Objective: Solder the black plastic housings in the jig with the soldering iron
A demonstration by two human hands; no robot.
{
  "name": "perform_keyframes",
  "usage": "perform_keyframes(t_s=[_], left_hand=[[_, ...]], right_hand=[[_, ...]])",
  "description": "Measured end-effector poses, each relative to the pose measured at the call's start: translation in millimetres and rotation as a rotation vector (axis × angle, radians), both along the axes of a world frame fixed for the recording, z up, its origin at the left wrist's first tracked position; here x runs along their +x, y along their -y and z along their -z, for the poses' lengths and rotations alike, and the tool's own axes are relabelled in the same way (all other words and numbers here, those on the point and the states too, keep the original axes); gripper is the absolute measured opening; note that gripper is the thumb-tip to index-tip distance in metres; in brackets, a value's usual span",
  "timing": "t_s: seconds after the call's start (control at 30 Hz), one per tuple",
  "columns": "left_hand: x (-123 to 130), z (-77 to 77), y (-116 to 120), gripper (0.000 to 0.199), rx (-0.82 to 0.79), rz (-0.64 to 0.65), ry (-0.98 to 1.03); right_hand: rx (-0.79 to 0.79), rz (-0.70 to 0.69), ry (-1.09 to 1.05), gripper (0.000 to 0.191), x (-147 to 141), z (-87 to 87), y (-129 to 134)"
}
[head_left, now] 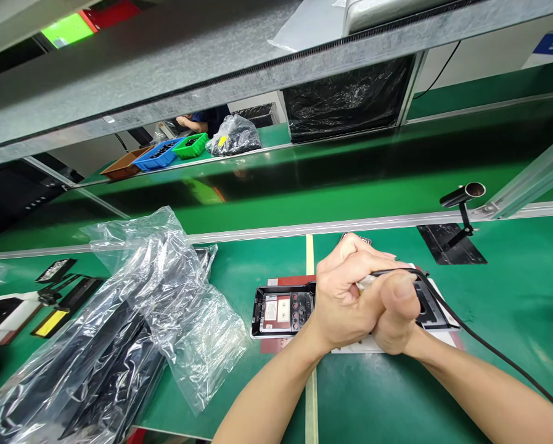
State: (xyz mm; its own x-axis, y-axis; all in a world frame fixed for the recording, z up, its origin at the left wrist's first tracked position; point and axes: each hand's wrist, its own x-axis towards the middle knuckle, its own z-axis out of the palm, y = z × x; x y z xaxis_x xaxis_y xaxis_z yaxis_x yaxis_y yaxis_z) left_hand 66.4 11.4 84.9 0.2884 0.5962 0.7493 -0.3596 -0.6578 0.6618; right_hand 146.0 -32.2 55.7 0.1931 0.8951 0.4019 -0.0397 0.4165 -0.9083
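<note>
My left hand (343, 296) and my right hand (394, 314) are closed and pressed together over the bench. A small whitish piece (365, 282) shows between the fingers; the rest of what they grip is hidden. A black cable (461, 320) runs from the hands, over the right thumb, to the lower right. Below them lies an open black plastic housing (256, 311), its middle covered by my hands. Inside its left part sit a white label and a row of round holes. White and reddish sheets lie under it.
Clear plastic bags (165, 296) with long black parts lie at left, beside black pieces with a yellow label (52, 322). A black-based metal tube holder (463, 196) stands at right. Behind the green partition are coloured bins (158, 154) and another person's arm (193, 124).
</note>
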Motion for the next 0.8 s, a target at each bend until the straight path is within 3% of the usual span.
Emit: perform_keyframes(t_s=[0.57, 0.8], left_hand=[[4.4, 1.6, -1.6, 0.01, 0.071, -0.056, 0.046], [3.5, 0.8, -1.0, 0.017, 0.082, -0.098, 0.017]], right_hand=[[0.048, -0.024, 0.038, 0.061, 1.5, -0.6, -0.2], [0.048, -0.041, 0.026, 0.058, 1.5, 1.1, -0.2]])
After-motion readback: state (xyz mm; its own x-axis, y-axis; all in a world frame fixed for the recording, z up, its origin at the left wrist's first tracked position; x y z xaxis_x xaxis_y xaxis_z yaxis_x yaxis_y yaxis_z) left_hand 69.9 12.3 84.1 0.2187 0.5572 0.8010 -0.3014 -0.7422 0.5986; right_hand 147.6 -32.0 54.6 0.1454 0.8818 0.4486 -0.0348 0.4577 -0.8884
